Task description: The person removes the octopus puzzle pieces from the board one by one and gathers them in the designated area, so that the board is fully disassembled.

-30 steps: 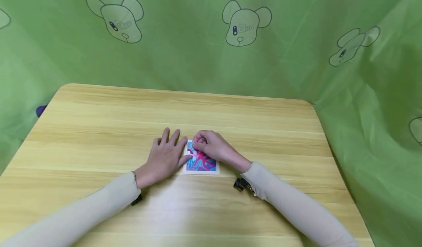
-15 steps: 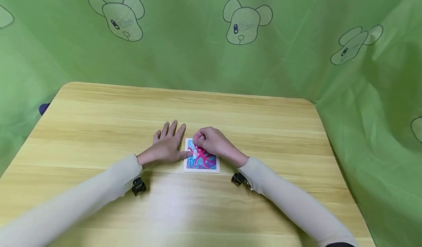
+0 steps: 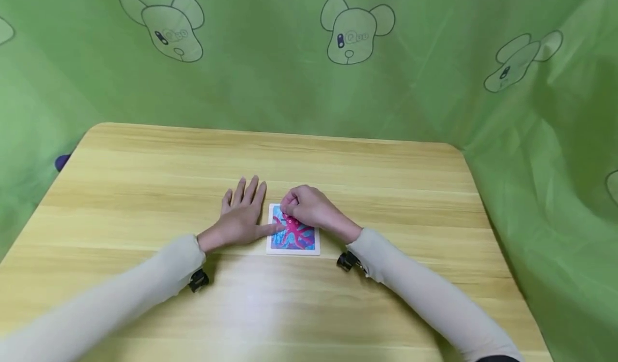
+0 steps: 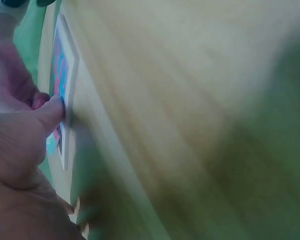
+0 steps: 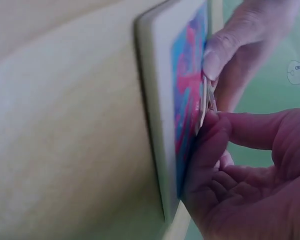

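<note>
A square picture puzzle (image 3: 293, 243) with a white frame lies flat on the table, showing a pink octopus on blue. My left hand (image 3: 240, 222) is at its left side, fingers spread and straight, with the thumb reaching over the picture. In the right wrist view, that thumb (image 5: 216, 59) touches the puzzle's face by a raised thin piece. My right hand (image 3: 309, 206) is over the upper part of the picture. Its thumb and forefinger pinch a small flat puzzle piece (image 5: 212, 99), seen edge-on; the fingers hide part of it.
The wooden table (image 3: 386, 190) has rounded far corners. Green cloth (image 3: 270, 94) with mouse-like drawings hangs behind it and at the sides. A dark wrist camera (image 3: 198, 280) sits under the left cuff, another camera (image 3: 345, 261) under the right.
My left hand has turned and its forefinger has come off the puzzle's upper left corner, while the thumb stays over the picture. My right hand has shifted only slightly, still pinching.
</note>
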{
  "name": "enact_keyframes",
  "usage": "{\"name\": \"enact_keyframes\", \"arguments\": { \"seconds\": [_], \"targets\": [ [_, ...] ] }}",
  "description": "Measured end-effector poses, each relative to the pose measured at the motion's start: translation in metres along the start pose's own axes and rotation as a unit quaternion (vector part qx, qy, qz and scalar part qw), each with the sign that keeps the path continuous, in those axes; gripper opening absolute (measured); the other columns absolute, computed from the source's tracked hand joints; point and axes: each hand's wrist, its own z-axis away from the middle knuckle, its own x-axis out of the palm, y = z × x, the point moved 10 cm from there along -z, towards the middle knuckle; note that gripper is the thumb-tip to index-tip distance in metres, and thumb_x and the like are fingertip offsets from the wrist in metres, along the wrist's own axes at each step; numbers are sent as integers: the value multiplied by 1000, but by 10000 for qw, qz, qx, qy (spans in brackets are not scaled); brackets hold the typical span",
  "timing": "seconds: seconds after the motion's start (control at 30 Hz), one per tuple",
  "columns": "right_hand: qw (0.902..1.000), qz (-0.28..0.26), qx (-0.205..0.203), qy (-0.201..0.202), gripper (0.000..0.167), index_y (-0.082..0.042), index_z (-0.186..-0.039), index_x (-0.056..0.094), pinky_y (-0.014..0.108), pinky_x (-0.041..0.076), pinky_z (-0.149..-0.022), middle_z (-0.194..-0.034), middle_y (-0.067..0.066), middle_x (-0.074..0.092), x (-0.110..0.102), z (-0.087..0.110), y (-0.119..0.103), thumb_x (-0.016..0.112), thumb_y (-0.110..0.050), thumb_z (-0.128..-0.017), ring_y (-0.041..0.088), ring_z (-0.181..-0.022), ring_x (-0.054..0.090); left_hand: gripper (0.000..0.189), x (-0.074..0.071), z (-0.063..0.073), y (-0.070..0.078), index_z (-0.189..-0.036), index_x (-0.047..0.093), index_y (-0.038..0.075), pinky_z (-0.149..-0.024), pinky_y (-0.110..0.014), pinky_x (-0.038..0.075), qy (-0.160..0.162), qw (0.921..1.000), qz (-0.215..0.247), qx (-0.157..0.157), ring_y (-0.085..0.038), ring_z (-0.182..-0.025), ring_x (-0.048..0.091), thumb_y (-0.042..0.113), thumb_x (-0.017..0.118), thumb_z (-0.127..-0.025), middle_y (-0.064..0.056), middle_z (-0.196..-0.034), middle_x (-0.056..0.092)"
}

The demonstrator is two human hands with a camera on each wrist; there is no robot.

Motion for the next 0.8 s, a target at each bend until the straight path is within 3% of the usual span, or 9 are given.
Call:
{"name": "enact_keyframes", "arguments": {
  "seconds": [0.23, 0.43, 0.6, 0.8],
  "targets": [
    [9967, -797, -90, -112, 16, 4, -115, 75, 28, 54, -74, -92, 9, 70, -9, -2, 2, 63, -1, -107, 18, -80, 63, 114, -6, 2, 4, -174, 13, 0, -125, -70, -8, 140, 9998, -67, 141, -48, -163, -12, 70, 65, -101, -25, -180, -4],
    [9907, -1314, -285, -203, 18, 4, -121, 73, 29, 56, -79, -96, 9, 71, -18, 0, 10, 65, -8, -110, 19, -85, 66, 108, -6, 3, 7, -174, 19, 3, -125, -71, -5, 242, 9993, -187, 221, -50, -163, -8, 68, 66, -101, -26, -179, -1],
    [9887, -1468, -279, -137, 17, 3, -122, 71, 30, 56, -83, -102, 11, 71, -32, 14, 22, 65, -8, -110, 22, -92, 66, 101, -2, 7, 18, -173, 23, 3, -124, -74, -1, 273, 9983, -312, 410, -53, -162, -4, 66, 63, -104, -28, -178, 3],
    [9839, -1748, -379, 13, 19, 2, -124, 69, 29, 51, -72, -105, 12, 69, -49, 27, 36, 67, -8, -108, 27, -90, 61, 91, -7, 17, 29, -170, 34, 1, -122, -77, 14, 414, 9944, -580, 781, -54, -162, 11, 60, 64, -106, -29, -177, 17]
  ]
}}
